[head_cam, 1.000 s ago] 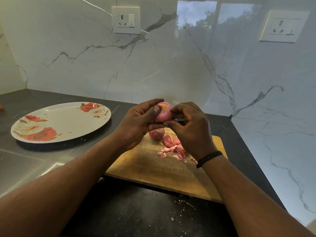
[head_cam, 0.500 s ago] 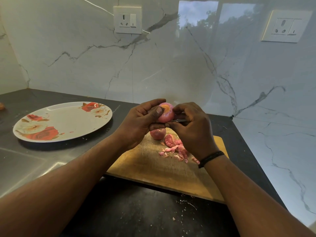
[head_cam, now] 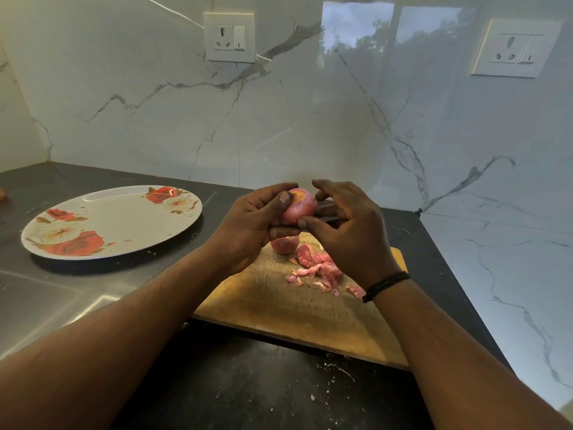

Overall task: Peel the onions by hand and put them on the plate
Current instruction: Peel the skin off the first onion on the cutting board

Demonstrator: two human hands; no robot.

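Left hand (head_cam: 252,223) grips a pink onion (head_cam: 299,204) up in the air over the far edge of the wooden cutting board (head_cam: 297,308): thumb across the near-left side, fingers curled underneath, cut end of the onion facing up and toward the camera. Right hand (head_cam: 350,231) is at the onion's right side, thumb tip touching the lower front of it, index finger arched loosely over the top without clear contact, other fingers half curled behind. Something thin and dark shows between the right fingers just right of the onion; can't tell what it is or whether the hand is actually holding it. A black band (head_cam: 386,285) sits on the right wrist. Second onion (head_cam: 284,244) rests on the board directly below the hands, partly hidden by the left fingers; can't tell if it is peeled. Pile of pink onion peels (head_cam: 319,268) lies on the board just right of that onion, scattered toward the right wrist. Floral plate (head_cam: 102,209) with red roses sits on the dark countertop (head_cam: 235,383) well to the left of the board, with no onions on it, only a few tiny flecks. Small bits of debris on the counter in front of the board. Marble-pattern backsplash behind carries two white wall sockets, one upper centre-left (head_cam: 229,37), one upper right (head_cam: 513,49).
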